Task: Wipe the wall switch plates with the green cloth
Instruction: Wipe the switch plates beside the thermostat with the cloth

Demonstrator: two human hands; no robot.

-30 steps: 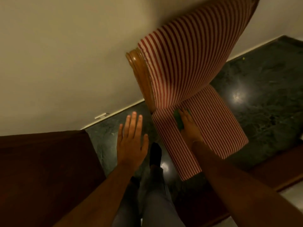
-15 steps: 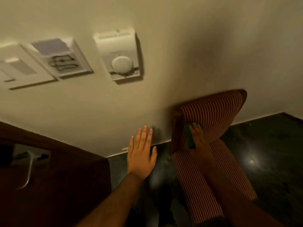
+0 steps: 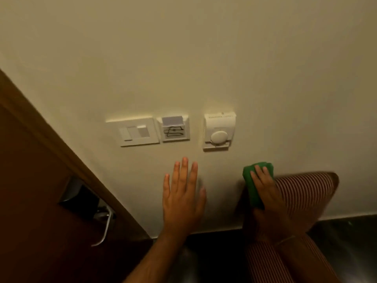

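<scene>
Three white fittings sit in a row on the cream wall: a switch plate (image 3: 138,132) at the left, a key-card holder (image 3: 174,129) with a card in its slot, and a thermostat (image 3: 219,132) with a round dial at the right. My right hand (image 3: 265,193) holds the folded green cloth (image 3: 252,180) below and right of the thermostat, apart from it. My left hand (image 3: 182,193) is raised flat with fingers spread, below the card holder, holding nothing.
A dark wooden door (image 3: 36,201) with a metal lever handle (image 3: 106,225) fills the lower left. A red-and-white striped chair (image 3: 304,193) stands against the wall at the lower right, just under the cloth. Dark polished floor (image 3: 346,242) lies beyond it.
The view has swung up from the chair and floor to the wall fittings. My right hand has lifted the green cloth off the chair seat up to the wall. My left hand rose alongside.
</scene>
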